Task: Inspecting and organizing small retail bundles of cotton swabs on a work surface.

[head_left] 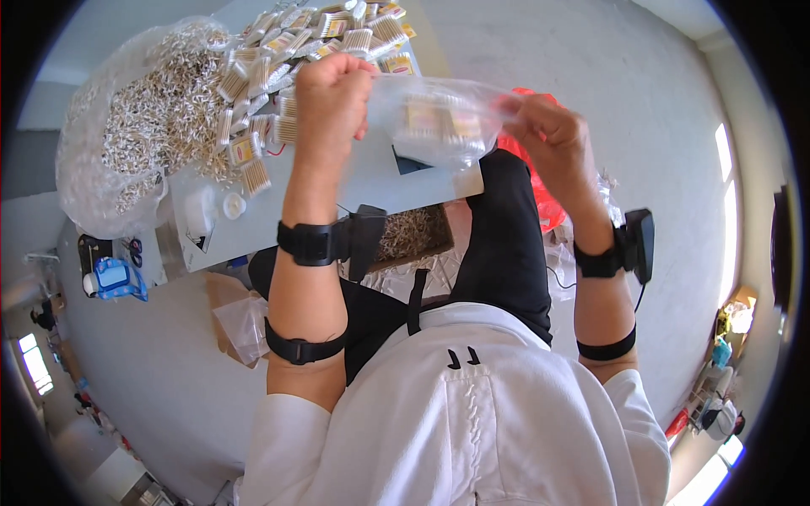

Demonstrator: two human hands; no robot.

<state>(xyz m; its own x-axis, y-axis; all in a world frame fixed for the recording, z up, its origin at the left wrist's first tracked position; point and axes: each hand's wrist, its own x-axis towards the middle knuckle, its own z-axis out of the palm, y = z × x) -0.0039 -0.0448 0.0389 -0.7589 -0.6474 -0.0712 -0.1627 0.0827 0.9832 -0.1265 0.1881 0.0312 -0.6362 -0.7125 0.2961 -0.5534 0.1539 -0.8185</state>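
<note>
A clear plastic bag (460, 150) is stretched between my two hands above the table's near right part. Several packs of cotton swabs (440, 118) lie inside it, blurred by motion. My left hand (329, 99) is closed on the bag's left end, fingers curled. At the other end, my right hand (553, 139) pinches the plastic, its fingertips slightly smeared. Close beyond my left hand, a heap of small cotton swab packs (363, 40) covers the far part of the table (278, 207). Left of that heap, a large clear bag (80, 160) holds a mass of loose cotton swabs (160, 110).
A white round item (234, 206) sits on the table's near left. Scissors (135, 250) and a blue-and-white item (116, 278) are farther left. Below the table edge is a box of loose swabs (412, 234). A red plastic bag (547, 207) hangs beside my right leg.
</note>
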